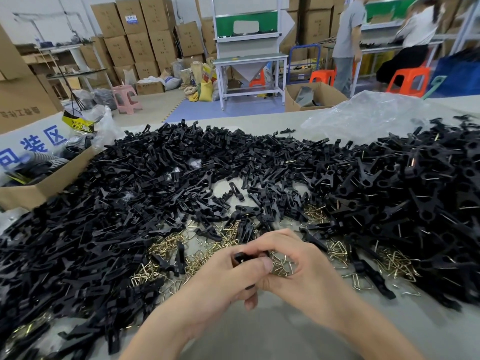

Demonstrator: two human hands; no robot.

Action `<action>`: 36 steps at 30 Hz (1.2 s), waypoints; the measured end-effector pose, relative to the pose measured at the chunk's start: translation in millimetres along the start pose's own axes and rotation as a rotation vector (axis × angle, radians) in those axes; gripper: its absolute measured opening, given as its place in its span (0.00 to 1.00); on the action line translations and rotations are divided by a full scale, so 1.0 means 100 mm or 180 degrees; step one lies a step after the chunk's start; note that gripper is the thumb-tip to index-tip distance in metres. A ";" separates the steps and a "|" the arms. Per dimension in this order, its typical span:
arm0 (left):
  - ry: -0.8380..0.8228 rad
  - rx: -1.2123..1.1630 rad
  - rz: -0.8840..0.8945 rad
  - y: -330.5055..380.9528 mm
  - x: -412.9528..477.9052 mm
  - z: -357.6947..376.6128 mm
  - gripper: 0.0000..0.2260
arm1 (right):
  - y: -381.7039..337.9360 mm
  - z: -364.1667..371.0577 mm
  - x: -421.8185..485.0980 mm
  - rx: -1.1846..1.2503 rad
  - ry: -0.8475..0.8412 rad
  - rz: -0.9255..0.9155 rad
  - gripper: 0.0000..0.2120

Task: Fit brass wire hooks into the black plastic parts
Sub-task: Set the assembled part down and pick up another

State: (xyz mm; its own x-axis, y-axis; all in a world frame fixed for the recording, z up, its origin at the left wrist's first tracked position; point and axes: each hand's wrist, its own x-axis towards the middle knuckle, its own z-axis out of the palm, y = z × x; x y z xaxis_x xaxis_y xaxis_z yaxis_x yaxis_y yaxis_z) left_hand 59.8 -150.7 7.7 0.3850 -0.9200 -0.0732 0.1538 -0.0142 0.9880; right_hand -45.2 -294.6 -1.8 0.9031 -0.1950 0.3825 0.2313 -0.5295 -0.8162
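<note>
Two bare hands meet low over the bench (259, 333), and between them sits one black plastic part (244, 256). The left grip (231, 274) is clamped on it, thumb laid across its top. The right grip (293, 263) curls its fingers over the far end of the same piece. Brass shows just behind the left thumb, but I cannot tell whether that is a hook pinched in the right grip or only the loose brass wire hooks (166, 245) lying on the bench beneath. The step in hand looks like the fitting itself: part held steady, hook being brought to its seat. The next move would call for lining the bent wire ends up with the part's holes and pressing them home without letting the part twist. The finished piece would then likely go to the right, where the right-hand heap (415, 190) shows thin brass wires sticking out of many pieces. The far larger heap of black parts (155, 178) to the left and centre shows little brass, so most of the job seems undone. A cardboard box (39, 188) with packaged goods touches the bench's left edge, and a crumpled clear plastic bag (363, 115) lies at the far right. Beyond is a storeroom with stacked cartons (140, 35), a pink stool (126, 98), orange stools (407, 80), a white-framed workstation (249, 61) and two people (348, 42) at another bench.
</note>
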 end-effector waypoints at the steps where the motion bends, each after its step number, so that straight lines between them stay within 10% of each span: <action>1: -0.0019 0.0003 0.0037 0.00 0.00 0.00 0.15 | 0.00 0.00 0.00 0.0008 -0.0014 -0.0004 0.23; 11: 0.0060 -0.0015 0.0086 0.00 0.02 0.02 0.07 | 0.02 0.01 0.00 0.0051 -0.0098 0.0034 0.24; 16: -0.0272 -0.0207 0.0172 0.02 0.02 0.01 0.19 | 0.03 -0.02 0.02 0.0202 0.0092 0.0095 0.17; 23: 0.0187 -0.0536 0.0133 0.04 0.01 0.02 0.22 | 0.10 -0.73 0.17 0.2476 0.2363 0.0412 0.18; 26: 0.0488 -0.0528 0.0217 0.06 0.01 0.04 0.20 | 0.20 -0.64 0.14 0.2573 0.1853 0.1072 0.14; 32: 0.1850 0.1744 0.0830 -0.03 0.01 -0.13 0.07 | 0.16 -0.22 0.17 0.1623 0.0903 0.1141 0.12; 36: 0.2351 0.4135 0.0675 -0.05 0.07 -0.45 0.20 | 0.19 -0.23 0.14 0.1543 0.0963 0.1215 0.09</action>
State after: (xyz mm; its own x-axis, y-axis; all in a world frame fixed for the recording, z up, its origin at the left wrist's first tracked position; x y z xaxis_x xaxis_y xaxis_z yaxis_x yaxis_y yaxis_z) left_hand 102.8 -138.9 -3.7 0.7148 -0.5571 0.4228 -0.6983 -0.6004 0.3897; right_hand -36.2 -326.2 -1.7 0.8292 -0.5538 0.0763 0.1164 0.0375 -0.9925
